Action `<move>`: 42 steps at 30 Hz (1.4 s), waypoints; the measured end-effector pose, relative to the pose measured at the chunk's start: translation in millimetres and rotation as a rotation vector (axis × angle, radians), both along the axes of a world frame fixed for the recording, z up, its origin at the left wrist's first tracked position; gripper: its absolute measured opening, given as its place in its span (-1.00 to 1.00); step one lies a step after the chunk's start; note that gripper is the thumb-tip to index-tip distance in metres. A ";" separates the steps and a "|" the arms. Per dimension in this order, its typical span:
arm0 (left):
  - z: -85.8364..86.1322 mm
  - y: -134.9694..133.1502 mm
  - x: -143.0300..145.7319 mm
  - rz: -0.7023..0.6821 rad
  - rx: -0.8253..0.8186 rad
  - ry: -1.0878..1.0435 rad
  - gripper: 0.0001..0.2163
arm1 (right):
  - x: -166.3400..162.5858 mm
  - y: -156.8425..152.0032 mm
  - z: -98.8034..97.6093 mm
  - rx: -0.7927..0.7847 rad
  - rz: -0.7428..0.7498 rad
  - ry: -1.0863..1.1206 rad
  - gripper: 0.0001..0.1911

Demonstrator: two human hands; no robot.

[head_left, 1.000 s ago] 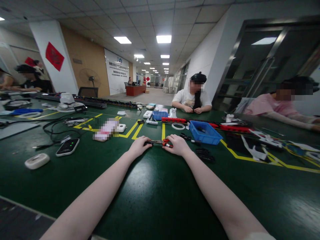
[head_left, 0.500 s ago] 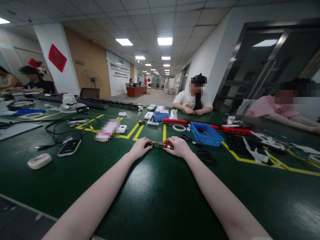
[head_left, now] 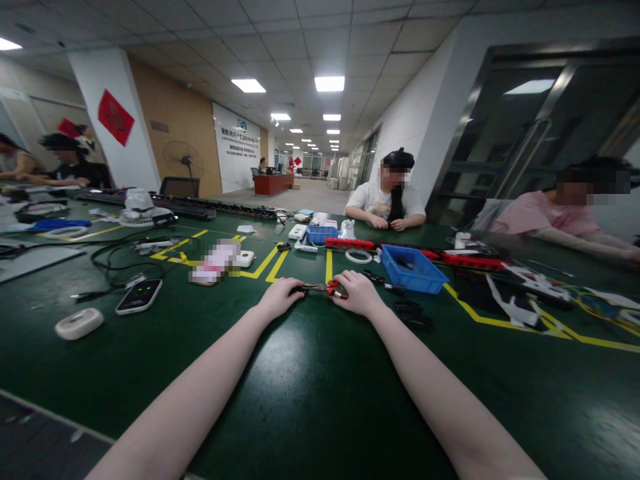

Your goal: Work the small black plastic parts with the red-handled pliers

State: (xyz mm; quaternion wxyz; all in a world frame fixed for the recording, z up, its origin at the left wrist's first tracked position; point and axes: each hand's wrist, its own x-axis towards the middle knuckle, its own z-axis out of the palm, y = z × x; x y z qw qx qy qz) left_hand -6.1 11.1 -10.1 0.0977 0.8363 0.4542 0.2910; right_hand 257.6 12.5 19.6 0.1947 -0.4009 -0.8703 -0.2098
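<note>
My right hand (head_left: 354, 292) is closed around the red and black handles of a pair of pliers (head_left: 334, 289). The metal jaws point left, at a small black piece (head_left: 299, 289) pinched in the fingertips of my left hand (head_left: 280, 297). Most of that piece is hidden by the fingers, so its kind does not show. Whether the jaws grip it or only touch it, I cannot tell. Both hands rest low over the green table (head_left: 300, 387), near its yellow tape lines.
Right of my hands are a blue bin (head_left: 415, 270), black parts (head_left: 413, 315) and a white ring (head_left: 359, 256). To the left lie a phone (head_left: 215, 263), a black-screened device (head_left: 140, 296), a white case (head_left: 79, 323) and cables (head_left: 107, 257). A person (head_left: 387, 193) sits across the table.
The red handles look spread a little wider, with my right fingers shifted slightly. Less of the black piece shows at my left fingertips. Both arms stay almost in place.
</note>
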 end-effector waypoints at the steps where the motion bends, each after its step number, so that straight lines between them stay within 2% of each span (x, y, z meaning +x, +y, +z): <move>1: 0.7 -0.7 0.1 0.000 0.003 0.002 -0.74 | -0.3 -0.4 0.4 0.001 -0.001 -0.002 -0.64; 13: 5.2 -7.9 3.9 0.011 0.017 -0.001 -0.75 | -0.8 2.2 1.8 -0.001 -0.024 -0.013 -0.67; 21: 4.5 -8.8 7.8 -0.070 0.021 -0.056 -0.78 | -1.4 6.8 -1.4 0.000 -0.053 -0.002 -0.63; 27: 1.7 -5.3 7.4 -0.144 0.020 -0.112 -0.75 | -0.9 10.8 -6.7 0.015 -0.132 0.038 -0.67; 32: -3.3 -2.0 5.6 -0.130 0.014 -0.196 -0.82 | 1.0 12.6 -8.7 0.024 -0.212 0.079 -0.73; 38: 0.0 -5.6 5.9 -0.207 0.039 -0.092 -0.81 | 1.2 9.8 -7.2 0.004 -0.224 0.074 -0.86; 42: 2.7 -6.7 6.2 -0.190 0.069 -0.042 -0.76 | 1.0 8.1 -6.5 -0.010 -0.225 0.065 -0.84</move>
